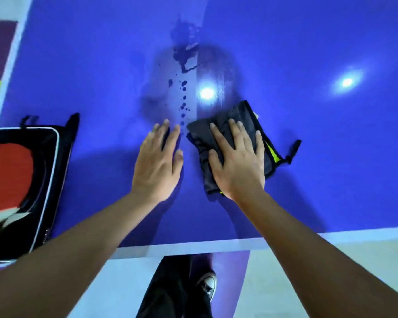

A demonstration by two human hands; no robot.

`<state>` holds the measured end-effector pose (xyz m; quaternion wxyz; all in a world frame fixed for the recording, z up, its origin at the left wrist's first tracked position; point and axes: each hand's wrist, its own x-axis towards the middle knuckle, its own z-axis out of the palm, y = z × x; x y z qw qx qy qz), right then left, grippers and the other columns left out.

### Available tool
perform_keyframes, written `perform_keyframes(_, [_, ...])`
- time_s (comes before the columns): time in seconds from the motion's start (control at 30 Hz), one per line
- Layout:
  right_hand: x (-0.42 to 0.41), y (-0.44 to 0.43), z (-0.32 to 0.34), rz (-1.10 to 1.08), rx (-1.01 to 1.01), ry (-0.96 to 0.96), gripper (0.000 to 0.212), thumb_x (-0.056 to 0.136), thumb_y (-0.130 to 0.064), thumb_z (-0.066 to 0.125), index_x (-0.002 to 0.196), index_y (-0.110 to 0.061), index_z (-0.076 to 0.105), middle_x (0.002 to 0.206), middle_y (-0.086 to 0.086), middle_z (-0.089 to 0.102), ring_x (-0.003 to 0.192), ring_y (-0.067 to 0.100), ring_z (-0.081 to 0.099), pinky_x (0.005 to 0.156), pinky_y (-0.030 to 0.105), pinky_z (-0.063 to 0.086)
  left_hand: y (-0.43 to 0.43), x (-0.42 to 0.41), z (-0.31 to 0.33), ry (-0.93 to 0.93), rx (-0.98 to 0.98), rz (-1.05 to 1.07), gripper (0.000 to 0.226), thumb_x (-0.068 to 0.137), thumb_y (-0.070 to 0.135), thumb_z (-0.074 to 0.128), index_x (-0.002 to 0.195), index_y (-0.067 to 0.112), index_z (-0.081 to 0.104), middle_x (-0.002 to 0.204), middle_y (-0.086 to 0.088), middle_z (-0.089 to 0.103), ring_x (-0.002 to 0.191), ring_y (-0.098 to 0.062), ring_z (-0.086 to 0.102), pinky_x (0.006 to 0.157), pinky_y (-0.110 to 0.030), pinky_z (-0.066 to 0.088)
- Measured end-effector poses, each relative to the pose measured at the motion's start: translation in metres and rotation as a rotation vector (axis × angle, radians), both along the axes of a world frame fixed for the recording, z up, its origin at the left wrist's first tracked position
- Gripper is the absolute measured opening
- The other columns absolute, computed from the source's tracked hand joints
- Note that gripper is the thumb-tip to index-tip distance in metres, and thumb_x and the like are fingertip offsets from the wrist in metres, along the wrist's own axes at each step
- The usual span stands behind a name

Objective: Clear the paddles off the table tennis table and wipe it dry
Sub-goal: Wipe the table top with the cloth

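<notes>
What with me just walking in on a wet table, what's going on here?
A person is wiping the blue table tennis table. The right hand presses flat on a folded dark cloth with yellow-green trim. The left hand is open beside it, low over the surface. A trail of dark water drops and a larger puddle lie ahead of the cloth, not yet wiped. At the left, a red-faced paddle lies on a black case with white piping on the table.

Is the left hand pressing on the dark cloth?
No, the left hand is spread open over the bare blue table, apart from the dark cloth, which the right hand presses.
</notes>
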<state>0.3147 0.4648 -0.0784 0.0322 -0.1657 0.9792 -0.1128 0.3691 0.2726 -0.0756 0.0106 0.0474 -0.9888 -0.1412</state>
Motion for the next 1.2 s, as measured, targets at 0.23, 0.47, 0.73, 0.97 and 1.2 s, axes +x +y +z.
perform_keyframes(0.23, [0.127, 0.024, -0.002, -0.079, -0.009, -0.008, 0.060, 0.099, -0.049, 0.037, 0.159, -0.038, 0.034, 0.168, 0.006, 0.028, 0.157, 0.020, 0.020, 0.126, 0.057, 0.011, 0.019, 0.176, 0.001, -0.070, 0.021, -0.059, 0.057, 0.103, 0.030, 0.037, 0.157, 0.012, 0.031, 0.166, -0.011, 0.023, 0.154, -0.031, 0.021, 0.120, -0.052, 0.029])
perform_keyframes(0.47, [0.150, 0.002, -0.004, -0.136, 0.002, 0.034, 0.061, 0.099, -0.050, 0.039, 0.159, -0.038, 0.032, 0.167, 0.010, 0.029, 0.157, 0.025, 0.021, 0.124, 0.060, 0.012, 0.020, 0.200, 0.011, -0.090, 0.052, -0.015, 0.055, 0.101, 0.031, 0.041, 0.154, 0.017, 0.039, 0.163, -0.007, 0.032, 0.150, -0.027, 0.031, 0.118, -0.047, 0.033])
perform_keyframes(0.73, [0.118, -0.033, -0.009, -0.001, 0.036, 0.077, 0.061, 0.099, -0.051, 0.038, 0.159, -0.041, 0.032, 0.167, 0.008, 0.028, 0.157, 0.022, 0.017, 0.125, 0.060, 0.012, -0.020, 0.128, 0.024, 0.024, 0.090, 0.060, 0.036, 0.091, 0.021, 0.052, 0.124, 0.012, 0.064, 0.130, -0.007, 0.059, 0.116, -0.030, 0.058, 0.101, -0.041, 0.044])
perform_keyframes(0.97, [0.037, -0.081, -0.013, -0.082, 0.064, 0.043, 0.061, 0.101, -0.055, 0.023, 0.161, -0.049, 0.011, 0.172, 0.000, 0.010, 0.159, 0.012, -0.003, 0.126, 0.055, 0.001, -0.092, 0.002, 0.017, 0.034, 0.012, 0.067, 0.042, 0.092, 0.013, 0.061, 0.132, 0.003, 0.057, 0.143, -0.020, 0.050, 0.134, -0.042, 0.046, 0.112, -0.053, 0.037])
perform_keyframes(1.2, [-0.085, -0.139, -0.014, -0.217, 0.059, 0.021, 0.062, 0.098, -0.058, 0.017, 0.159, -0.052, 0.006, 0.172, -0.002, 0.007, 0.158, 0.012, -0.004, 0.126, 0.050, -0.007, -0.171, -0.123, 0.005, 0.050, -0.028, 0.115, 0.049, 0.096, 0.015, 0.056, 0.142, 0.001, 0.049, 0.150, -0.025, 0.042, 0.140, -0.046, 0.037, 0.115, -0.057, 0.032])
